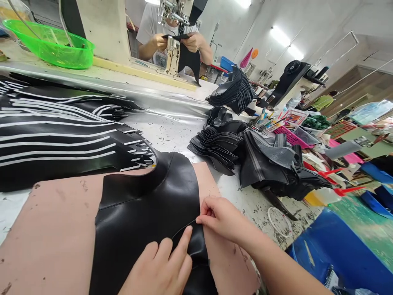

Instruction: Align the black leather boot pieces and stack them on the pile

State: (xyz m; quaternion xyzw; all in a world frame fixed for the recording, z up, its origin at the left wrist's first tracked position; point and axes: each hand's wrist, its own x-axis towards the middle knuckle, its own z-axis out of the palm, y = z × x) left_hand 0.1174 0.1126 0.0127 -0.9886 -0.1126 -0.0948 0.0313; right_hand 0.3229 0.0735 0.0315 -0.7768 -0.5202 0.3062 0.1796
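A black leather piece (144,213) lies on a pink work mat (52,229) in front of me. My left hand (159,266) rests flat on its lower part, with the index finger pressing down near a curved seam. My right hand (222,219) pinches the right edge of the leather piece between thumb and fingertips. The two hands are close together, almost touching at the seam.
Black pieces with white strips (61,139) lie stacked to the left. Piles of black cut pieces (242,155) sit to the right and behind. A green plastic basin (52,45) stands at the back left. Another person (172,37) works at a sewing machine across the table. A blue bin (337,250) stands at the right.
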